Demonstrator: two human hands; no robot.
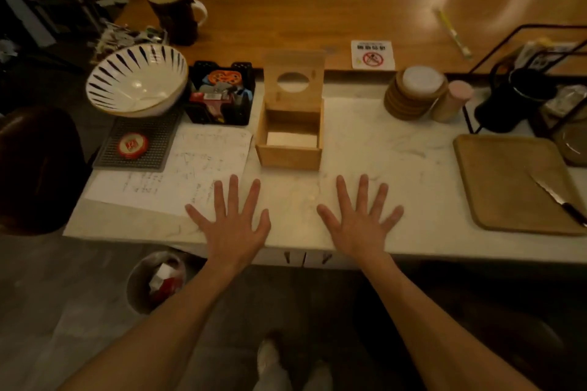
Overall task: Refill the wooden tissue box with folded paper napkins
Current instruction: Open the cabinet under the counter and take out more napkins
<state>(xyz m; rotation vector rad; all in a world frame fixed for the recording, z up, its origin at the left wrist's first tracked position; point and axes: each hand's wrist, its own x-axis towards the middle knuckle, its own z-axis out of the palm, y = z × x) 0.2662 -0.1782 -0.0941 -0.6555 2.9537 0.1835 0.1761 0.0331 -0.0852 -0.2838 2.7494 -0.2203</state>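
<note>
The wooden tissue box (288, 155) stands open on the white marble counter (381, 143), its lid (293, 79) with a round hole tipped up at the back. A low stack of white folded napkins (291, 139) lies at the bottom of the box. My left hand (233, 219) rests flat on the counter in front of the box, fingers spread, holding nothing. My right hand (360, 219) lies flat to the right of it, also spread and holding nothing. Both hands are apart from the box.
Left of the box are a sheet of written paper (197, 168), a black crate of small items (220, 92) and a striped bowl (136, 79). At right lie a wooden tray (508, 181) with a knife (559, 197), stacked coasters (413, 92) and a black wire rack (521, 73). A bin (155, 282) stands below.
</note>
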